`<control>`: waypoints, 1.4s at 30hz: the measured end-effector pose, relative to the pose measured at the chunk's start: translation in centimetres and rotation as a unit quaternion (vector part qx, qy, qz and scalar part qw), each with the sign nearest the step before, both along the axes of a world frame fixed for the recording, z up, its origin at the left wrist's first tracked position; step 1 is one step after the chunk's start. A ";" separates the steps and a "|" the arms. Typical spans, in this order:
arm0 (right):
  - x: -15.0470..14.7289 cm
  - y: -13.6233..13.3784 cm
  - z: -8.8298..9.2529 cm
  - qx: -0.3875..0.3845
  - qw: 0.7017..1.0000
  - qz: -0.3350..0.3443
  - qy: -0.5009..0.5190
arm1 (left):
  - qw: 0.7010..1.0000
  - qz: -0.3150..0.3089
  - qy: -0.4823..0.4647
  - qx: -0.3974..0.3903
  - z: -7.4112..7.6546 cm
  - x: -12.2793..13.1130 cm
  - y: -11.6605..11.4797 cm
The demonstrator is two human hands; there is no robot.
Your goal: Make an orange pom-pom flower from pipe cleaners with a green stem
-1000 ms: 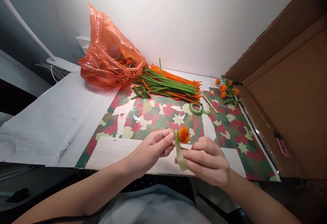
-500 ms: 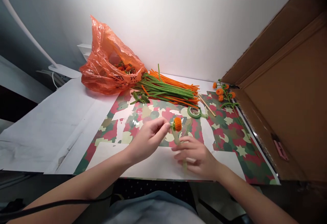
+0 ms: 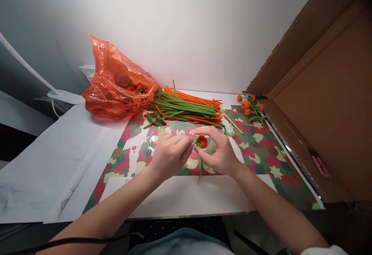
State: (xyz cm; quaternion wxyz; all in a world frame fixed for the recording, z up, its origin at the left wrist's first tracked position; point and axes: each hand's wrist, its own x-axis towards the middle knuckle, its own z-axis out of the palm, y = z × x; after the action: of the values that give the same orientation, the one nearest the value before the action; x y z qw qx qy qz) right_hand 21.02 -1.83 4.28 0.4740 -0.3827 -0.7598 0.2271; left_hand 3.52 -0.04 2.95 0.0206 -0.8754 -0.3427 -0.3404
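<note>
A small orange pipe-cleaner ball (image 3: pixel 202 141) with green at its base is pinched between both hands, just above the camouflage-patterned mat (image 3: pixel 261 150). My left hand (image 3: pixel 170 155) grips it from the left with thumb and fingers together. My right hand (image 3: pixel 218 153) closes around it from the right, index finger arched over the top. A pale green strip (image 3: pixel 199 171) hangs down from the ball between the two hands.
A bundle of green and orange pipe cleaners (image 3: pixel 186 107) lies behind the hands, beside an orange plastic bag (image 3: pixel 114 82) holding more orange balls. A finished sprig with orange balls (image 3: pixel 250 107) and a wooden stick (image 3: pixel 231 122) lie at the right. A cardboard wall (image 3: pixel 325 92) stands along the right side.
Both hands moved away from me and closer together. My right hand rose from the strip below the ball to close around the ball itself, covering the green tape roll behind.
</note>
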 end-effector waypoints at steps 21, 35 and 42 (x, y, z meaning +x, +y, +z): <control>-4.3 -0.7 -3.3 -0.434 0.767 -0.072 0.467 | 0.846 0.012 -0.321 -0.426 -0.7 1.4 -1.5; -4.5 -0.9 -3.5 -0.439 0.767 -0.082 0.461 | 0.917 0.031 -0.210 -0.337 -1.7 0.8 -1.3; -3.3 -0.6 -3.5 -0.320 0.898 -0.080 0.291 | 0.895 -0.024 -0.231 -0.381 -1.9 0.2 -0.8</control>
State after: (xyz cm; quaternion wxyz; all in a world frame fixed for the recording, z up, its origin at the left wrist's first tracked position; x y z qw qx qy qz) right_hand 17.72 -2.47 0.78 0.5427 -0.4900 -0.4409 0.5206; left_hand 3.70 -0.87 1.04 -0.4023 -0.7212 -0.4199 -0.3765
